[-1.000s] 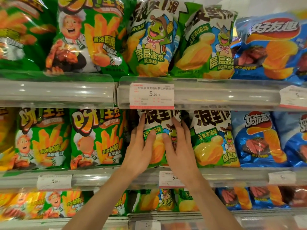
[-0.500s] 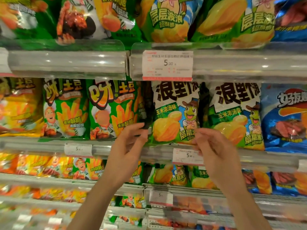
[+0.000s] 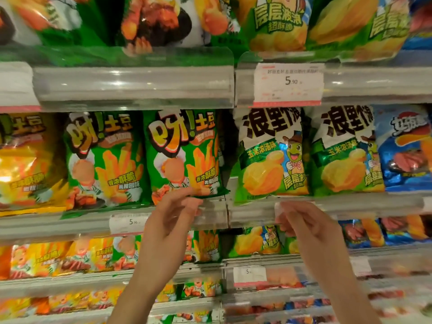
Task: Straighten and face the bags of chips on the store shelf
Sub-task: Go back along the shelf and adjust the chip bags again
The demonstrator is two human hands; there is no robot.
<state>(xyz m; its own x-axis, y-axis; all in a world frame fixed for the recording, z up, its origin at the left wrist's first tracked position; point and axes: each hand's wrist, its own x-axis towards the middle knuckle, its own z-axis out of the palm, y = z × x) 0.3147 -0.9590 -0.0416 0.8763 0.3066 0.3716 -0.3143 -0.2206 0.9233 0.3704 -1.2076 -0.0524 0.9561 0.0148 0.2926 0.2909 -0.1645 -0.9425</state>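
Observation:
On the middle shelf, a green fries bag (image 3: 184,155) stands facing front, with a matching bag (image 3: 105,160) to its left. My left hand (image 3: 173,220) reaches up and pinches the bottom edge of the green fries bag with fingertips and thumb. Right of a dark gap stand two white-and-green wavy chips bags (image 3: 268,155) (image 3: 346,153), upright and facing front. My right hand (image 3: 306,228) hovers in front of the shelf rail (image 3: 247,213) just below the first wavy chips bag. Its fingers are loosely curled, blurred, and hold nothing.
A yellow bag (image 3: 25,164) stands at the far left and a blue bag (image 3: 404,148) at the far right. More bags fill the shelves above and below. A price tag (image 3: 288,84) hangs on the upper rail (image 3: 133,85), and another price tag (image 3: 131,222) sits beside my left hand.
Both hands came off the wavy chips bag. My left hand shifted left to the green fries bag's bottom edge. My right hand dropped below the shelf rail. The view tilted down and moved closer.

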